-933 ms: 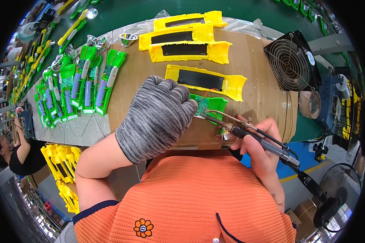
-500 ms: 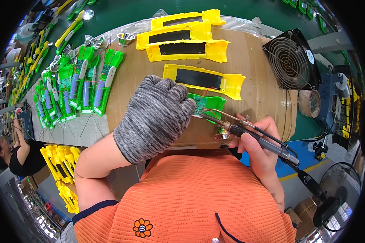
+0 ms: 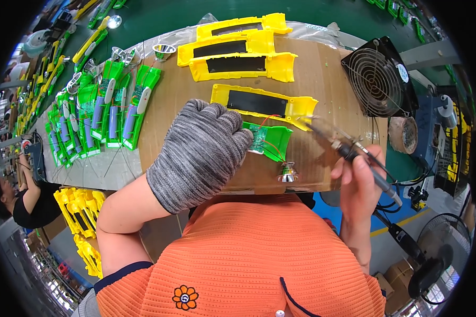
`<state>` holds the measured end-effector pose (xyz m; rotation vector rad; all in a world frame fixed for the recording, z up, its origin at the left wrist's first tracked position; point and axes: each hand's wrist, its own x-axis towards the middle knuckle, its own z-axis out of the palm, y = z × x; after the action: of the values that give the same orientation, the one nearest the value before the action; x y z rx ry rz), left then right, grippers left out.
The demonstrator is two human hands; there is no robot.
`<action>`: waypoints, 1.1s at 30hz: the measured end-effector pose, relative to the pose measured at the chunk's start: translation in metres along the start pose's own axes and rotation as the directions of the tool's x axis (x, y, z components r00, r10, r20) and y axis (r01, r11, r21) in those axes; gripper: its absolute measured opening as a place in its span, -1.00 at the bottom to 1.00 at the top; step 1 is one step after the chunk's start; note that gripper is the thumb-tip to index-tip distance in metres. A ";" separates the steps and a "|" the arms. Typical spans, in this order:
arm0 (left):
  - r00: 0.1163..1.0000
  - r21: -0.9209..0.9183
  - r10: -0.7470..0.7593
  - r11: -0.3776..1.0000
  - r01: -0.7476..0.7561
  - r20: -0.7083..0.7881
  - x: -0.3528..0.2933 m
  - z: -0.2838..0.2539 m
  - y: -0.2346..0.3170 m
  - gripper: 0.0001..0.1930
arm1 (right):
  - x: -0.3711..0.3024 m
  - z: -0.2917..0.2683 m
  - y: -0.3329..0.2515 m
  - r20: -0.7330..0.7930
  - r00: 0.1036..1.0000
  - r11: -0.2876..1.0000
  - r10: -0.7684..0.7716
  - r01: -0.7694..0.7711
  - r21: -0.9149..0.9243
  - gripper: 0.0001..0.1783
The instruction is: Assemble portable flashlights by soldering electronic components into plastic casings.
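Note:
My left hand (image 3: 198, 153), in a grey knit fingerless glove, is closed over the near end of a green plastic housing half (image 3: 278, 138). It hides that end and whatever else lies under the fingers. A small green circuit board (image 3: 257, 138) with red wires shows beside the knuckles. The wires run to a shiny cone reflector (image 3: 287, 173) near the cardboard's front edge. My right hand (image 3: 360, 185) grips a soldering iron (image 3: 378, 179) with a thin metal tube along it. Its blurred tip points up-left, apart from the board. Just beyond the housing lies a yellow housing half (image 3: 296, 109) with a black inlay.
Three more yellow halves (image 3: 280, 66) lie at the back of the cardboard (image 3: 169, 105). Several green housings with purple cells (image 3: 129, 124) fan out at left. A square black fan (image 3: 378, 79) and a round tan roll (image 3: 403, 134) stand at right. Another person (image 3: 29, 201) sits far left.
My right hand has drawn the soldering iron up and to the right, off the circuit board. The reflector and more of the green housing now show. My left hand has barely moved.

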<state>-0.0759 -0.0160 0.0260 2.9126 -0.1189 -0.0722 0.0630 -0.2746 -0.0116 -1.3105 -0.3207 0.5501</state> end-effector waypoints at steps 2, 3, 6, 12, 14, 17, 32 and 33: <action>1.000 -0.060 0.006 0.998 -0.007 -0.026 0.002 -0.005 -0.001 -0.83 | 0.007 -0.003 0.002 -0.052 0.998 0.999 -0.023 0.025 0.039 -0.82; 0.998 -0.119 0.004 0.993 -0.011 -0.055 0.003 -0.010 -0.001 -0.82 | 0.009 -0.008 0.005 -0.065 0.998 0.998 -0.025 0.028 0.047 -0.83; 0.976 0.016 -0.007 1.000 0.011 -0.216 0.021 -0.018 -0.009 -0.80 | 0.011 -0.015 0.013 -0.093 0.995 0.997 -0.026 0.032 0.064 -0.86; 0.988 0.165 -0.024 0.986 -0.001 0.151 0.047 0.003 -0.028 -0.47 | 0.015 -0.019 0.021 -0.112 0.991 0.986 -0.074 0.090 0.143 -0.90; 0.975 0.198 -0.001 0.979 -0.044 0.222 0.048 -0.005 -0.027 -0.46 | 0.016 -0.020 0.021 -0.111 0.991 0.978 -0.080 0.100 0.185 -0.91; 0.970 0.202 0.037 0.976 -0.087 0.242 0.034 -0.026 -0.023 -0.41 | 0.018 -0.027 0.020 -0.072 0.995 0.966 -0.065 0.081 0.245 -0.91; 0.947 0.194 -0.280 0.931 0.308 -0.160 0.071 -0.056 -0.228 -0.36 | 0.016 -0.023 0.015 -0.116 0.993 0.955 -0.017 0.050 0.292 -0.87; 0.920 0.225 -0.356 0.895 0.386 -0.163 0.076 -0.049 -0.251 -0.34 | 0.018 -0.021 0.016 -0.113 0.993 0.951 -0.032 0.065 0.301 -0.87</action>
<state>0.0213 0.2325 0.0138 3.1416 0.4880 0.0581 0.0858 -0.2792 -0.0340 -1.0252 -0.1704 0.4650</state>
